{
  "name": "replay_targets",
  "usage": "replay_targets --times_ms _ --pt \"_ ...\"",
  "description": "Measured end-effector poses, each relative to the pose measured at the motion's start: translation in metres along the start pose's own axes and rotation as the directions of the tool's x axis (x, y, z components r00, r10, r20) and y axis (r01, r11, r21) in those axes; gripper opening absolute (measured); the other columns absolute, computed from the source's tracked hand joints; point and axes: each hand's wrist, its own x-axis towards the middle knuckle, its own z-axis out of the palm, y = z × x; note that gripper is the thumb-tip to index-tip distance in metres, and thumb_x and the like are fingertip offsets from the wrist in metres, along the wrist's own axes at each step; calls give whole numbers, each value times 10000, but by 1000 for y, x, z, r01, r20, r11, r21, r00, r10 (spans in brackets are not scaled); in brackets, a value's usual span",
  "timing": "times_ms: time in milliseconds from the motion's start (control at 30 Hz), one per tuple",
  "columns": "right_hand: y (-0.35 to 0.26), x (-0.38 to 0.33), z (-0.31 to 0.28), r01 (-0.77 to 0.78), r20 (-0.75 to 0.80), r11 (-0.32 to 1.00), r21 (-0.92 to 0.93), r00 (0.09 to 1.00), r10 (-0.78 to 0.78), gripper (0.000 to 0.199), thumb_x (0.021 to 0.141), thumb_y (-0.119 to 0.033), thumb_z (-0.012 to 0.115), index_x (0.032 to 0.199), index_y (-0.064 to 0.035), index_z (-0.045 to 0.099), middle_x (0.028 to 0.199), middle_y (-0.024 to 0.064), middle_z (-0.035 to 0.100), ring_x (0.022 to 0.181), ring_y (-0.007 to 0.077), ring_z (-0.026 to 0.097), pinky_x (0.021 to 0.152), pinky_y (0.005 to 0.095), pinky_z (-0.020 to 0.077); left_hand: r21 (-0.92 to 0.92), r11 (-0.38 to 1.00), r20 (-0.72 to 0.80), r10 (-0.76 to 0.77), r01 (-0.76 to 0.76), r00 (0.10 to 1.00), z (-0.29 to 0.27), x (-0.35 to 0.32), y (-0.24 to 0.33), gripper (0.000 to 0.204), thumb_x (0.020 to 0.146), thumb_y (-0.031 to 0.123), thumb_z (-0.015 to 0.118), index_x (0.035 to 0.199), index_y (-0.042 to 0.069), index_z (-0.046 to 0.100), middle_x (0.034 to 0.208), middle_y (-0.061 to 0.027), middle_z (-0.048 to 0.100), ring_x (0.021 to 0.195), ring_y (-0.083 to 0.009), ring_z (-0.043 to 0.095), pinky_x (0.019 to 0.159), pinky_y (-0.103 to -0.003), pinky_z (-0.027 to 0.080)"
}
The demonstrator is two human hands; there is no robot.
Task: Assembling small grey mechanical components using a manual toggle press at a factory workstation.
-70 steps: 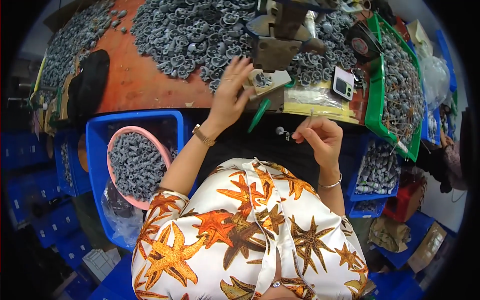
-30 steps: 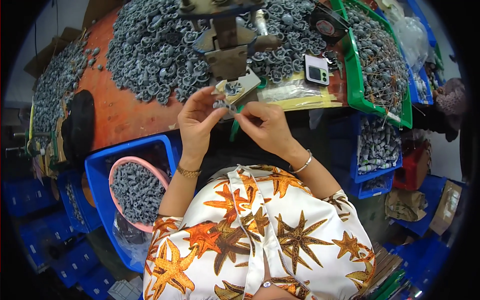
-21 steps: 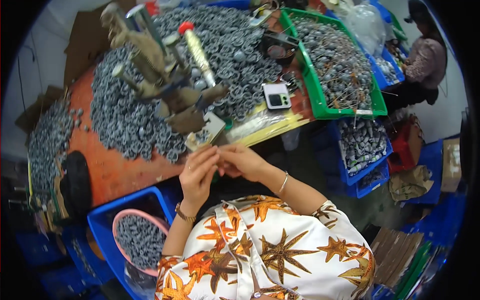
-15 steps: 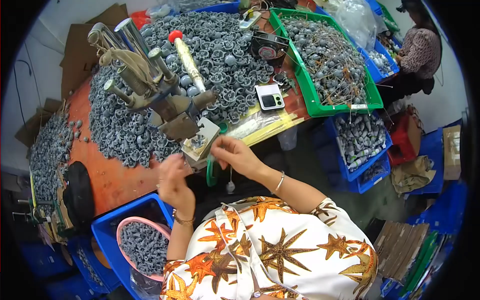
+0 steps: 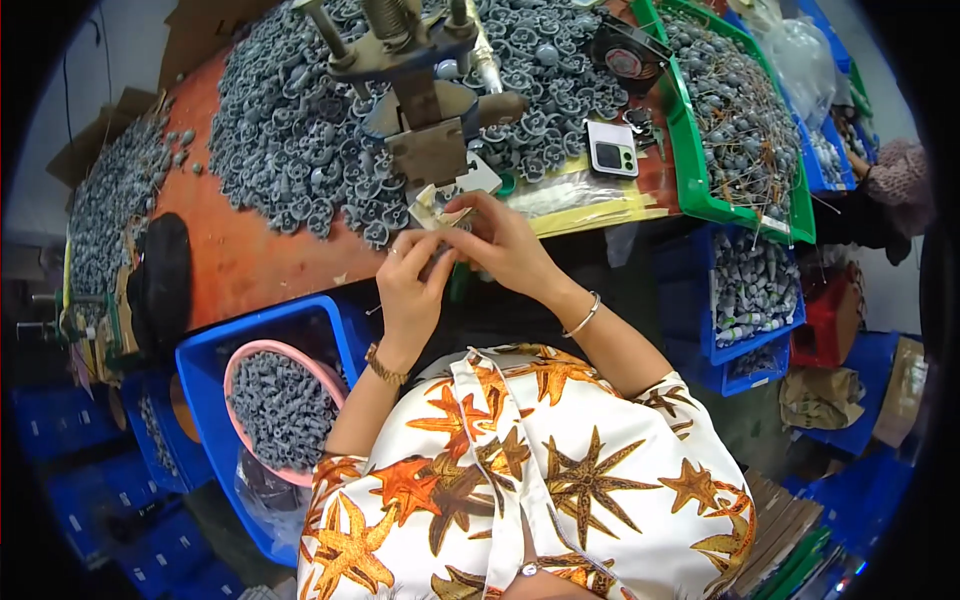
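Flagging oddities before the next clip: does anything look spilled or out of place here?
Only mildly: a few grey pieces lie loose outside the left heap on the red tabletop, and a phone sits beside the larger heap.

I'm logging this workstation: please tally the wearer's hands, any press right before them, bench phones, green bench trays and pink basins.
Wearer's left hand and right hand: 2
Press: 1
Phone: 1
Green tray: 1
Pink basin: 1
Total: 6

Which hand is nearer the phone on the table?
Right. The right hand is to the left of the phone and closer to the person's body; the left hand is farther left and lower in the picture.
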Motion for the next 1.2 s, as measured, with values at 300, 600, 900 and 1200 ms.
replay_targets --times_ms 300,600,900,1200 --pt "21 19 5 113 -212 920 -376 956 -203 284 812 -170 668 1054 -29 620 665 105 664 585 238 659 527 343 489 -8 992 -71 -124 124 990 10 22 -30 171 792 49 688 955 1 665 751 -83 572 606 -154 554 528 -275 415" --pt "23 14 10 149 -192 668 -729 893 -408 345 789 -116 652 1122 -52 592 637 92 633 566 276 620 526 356 475 85 996 82 -11 4 997 -3 51 -34 173 722 37 740 890 46 701 679 -37 504 581 -138 513 514 -271 387" --pt "2 45 -57 227 -291 972 -55 928 -233 256 919 -124 566 1141 1 587 808 37 655 705 88 616 593 209 474 169 980 -54 -94 102 994 6 42 -35 163 694 78 740 856 83 723 701 -93 522 646 -241 542 579 -341 414" --pt "-109 128 -76 675 -90 728 -118 723 -685 486 911 -110 575 1346 31 412 1043 83 642 950 119 615 778 237 496 179 983 -40 -36 42 999 12 43 -35 187 696 72 733 882 70 718 708 -102 538 652 -247 540 595 -341 413"
